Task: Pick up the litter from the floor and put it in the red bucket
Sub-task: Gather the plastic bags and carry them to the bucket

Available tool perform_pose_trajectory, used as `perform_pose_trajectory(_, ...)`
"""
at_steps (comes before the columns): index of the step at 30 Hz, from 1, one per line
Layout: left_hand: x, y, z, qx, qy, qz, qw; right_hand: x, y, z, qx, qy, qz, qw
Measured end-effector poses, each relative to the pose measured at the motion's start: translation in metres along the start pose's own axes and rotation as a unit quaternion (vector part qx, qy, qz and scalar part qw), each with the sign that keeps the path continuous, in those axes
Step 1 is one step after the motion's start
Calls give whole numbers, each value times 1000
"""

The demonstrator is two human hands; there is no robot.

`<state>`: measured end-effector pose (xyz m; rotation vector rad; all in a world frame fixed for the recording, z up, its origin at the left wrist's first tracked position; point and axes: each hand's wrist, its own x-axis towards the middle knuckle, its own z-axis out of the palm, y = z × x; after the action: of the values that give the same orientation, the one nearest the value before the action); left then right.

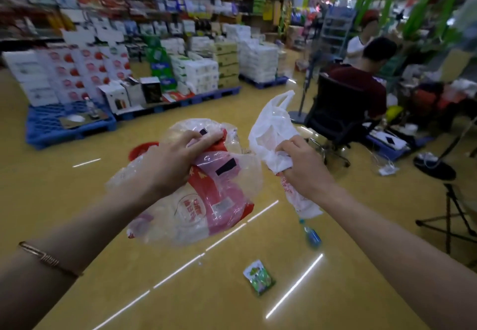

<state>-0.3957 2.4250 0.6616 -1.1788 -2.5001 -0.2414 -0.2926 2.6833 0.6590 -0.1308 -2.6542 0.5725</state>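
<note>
Both arms reach into the middle of the frame over a glossy yellow floor (pixel 77 200) streaked with thin white light reflections. The left hand (pixel 170 164) has its grip clamped on a bundle of crinkled clear wrap (pixel 206 200), thin film printed with red panels and a round red stamp, billowing loosely below the wrist. A thin metal bangle (pixel 49 260) circles the left forearm at lower left. The right hand (pixel 302 167) has its grip closed on a white bag (pixel 273 125) of soft, creased film, whose handle loops stand up above the fist while a twisted tail with red print hangs below it.

Only a curved piece of the red bucket (pixel 140 149) shows, just left of the left hand and behind the wrap. Litter lies on the floor at lower centre: a small green packet (pixel 259 276), flat and shiny, and above it to the right a blue bottle (pixel 311 234) lying on its side.

Blue plastic pallets (pixel 69 125) stacked with cartons fill the upper left; a seated person (pixel 361 81) in a black mesh chair is at upper right
</note>
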Motion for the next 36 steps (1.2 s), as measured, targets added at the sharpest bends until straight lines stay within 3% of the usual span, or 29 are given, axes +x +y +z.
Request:
perform_pose_trajectory(9,-56,-135,-52,102,20,-77,992,92,-129,83,23,10,-84,996)
perform_pose_trajectory(17,-88,-241,-38,89,19,-155,984,156,-194,175,73,-33,-125,989)
perform_pose_trajectory(36,-10,-491,-4,176,-13,-336,925,455,-304,366,138,-121,-258,949)
